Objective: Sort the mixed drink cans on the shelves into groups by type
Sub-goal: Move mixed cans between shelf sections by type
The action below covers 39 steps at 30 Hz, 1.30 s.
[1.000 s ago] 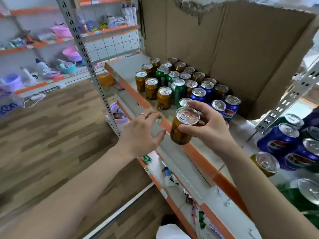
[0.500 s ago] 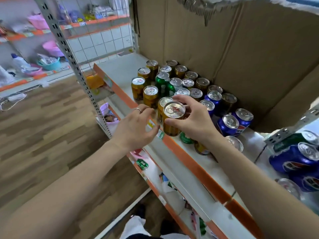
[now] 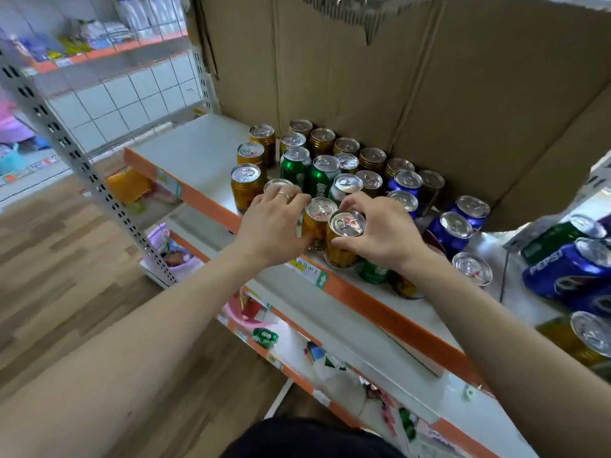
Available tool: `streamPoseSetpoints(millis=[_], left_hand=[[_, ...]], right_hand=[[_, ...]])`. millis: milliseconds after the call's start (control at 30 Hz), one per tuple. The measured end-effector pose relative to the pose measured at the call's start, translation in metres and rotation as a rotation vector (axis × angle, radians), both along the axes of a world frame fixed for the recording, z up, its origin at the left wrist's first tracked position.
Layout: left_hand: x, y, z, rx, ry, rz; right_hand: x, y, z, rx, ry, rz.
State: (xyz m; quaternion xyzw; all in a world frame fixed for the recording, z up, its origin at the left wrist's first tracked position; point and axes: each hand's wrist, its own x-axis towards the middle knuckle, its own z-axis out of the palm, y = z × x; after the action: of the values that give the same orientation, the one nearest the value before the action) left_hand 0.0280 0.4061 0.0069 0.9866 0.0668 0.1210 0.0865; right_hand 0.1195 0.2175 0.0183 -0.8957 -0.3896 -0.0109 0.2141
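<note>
The right hand (image 3: 380, 233) grips the upright gold can (image 3: 345, 241) by its top at the front edge of the shelf (image 3: 396, 312), touching another gold can (image 3: 317, 223) on its left, where the left hand (image 3: 274, 226) rests open, fingers relaxed.

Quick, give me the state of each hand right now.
Left hand: open, fingers spread against the neighbouring gold cans.
Right hand: holding a gold can by its top, at the shelf front.
</note>
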Motion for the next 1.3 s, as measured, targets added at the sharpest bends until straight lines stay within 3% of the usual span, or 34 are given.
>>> streamPoseSetpoints(millis=[100, 200, 333, 433, 533, 933, 1300], left_hand=[[0.016, 0.002, -0.009, 0.091, 0.099, -0.065], [0.027, 0.003, -0.017, 0.057, 0.167, -0.114], [0.036, 0.008, -0.016, 0.003, 0.135, -0.138], [0.04, 0.011, -0.016, 0.067, 0.105, -0.177], [0.044, 0.018, -0.016, 0.128, 0.09, -0.198], [0.042, 0.031, -0.012, -0.007, 0.139, -0.217], [0.035, -0.023, 0.042, 0.017, 0.047, -0.323]], right_hand=[[-0.003, 0.001, 0.001, -0.207, -0.09, -0.023], [-0.008, 0.003, 0.003, -0.349, -0.096, -0.033], [-0.006, 0.009, 0.006, -0.398, -0.086, -0.035], [-0.004, 0.011, 0.006, -0.414, -0.097, -0.05], [0.001, 0.014, 0.004, -0.405, -0.08, -0.087], [-0.003, 0.014, 0.0, -0.299, -0.017, -0.194], [-0.031, -0.065, 0.035, -0.107, -0.08, -0.301]])
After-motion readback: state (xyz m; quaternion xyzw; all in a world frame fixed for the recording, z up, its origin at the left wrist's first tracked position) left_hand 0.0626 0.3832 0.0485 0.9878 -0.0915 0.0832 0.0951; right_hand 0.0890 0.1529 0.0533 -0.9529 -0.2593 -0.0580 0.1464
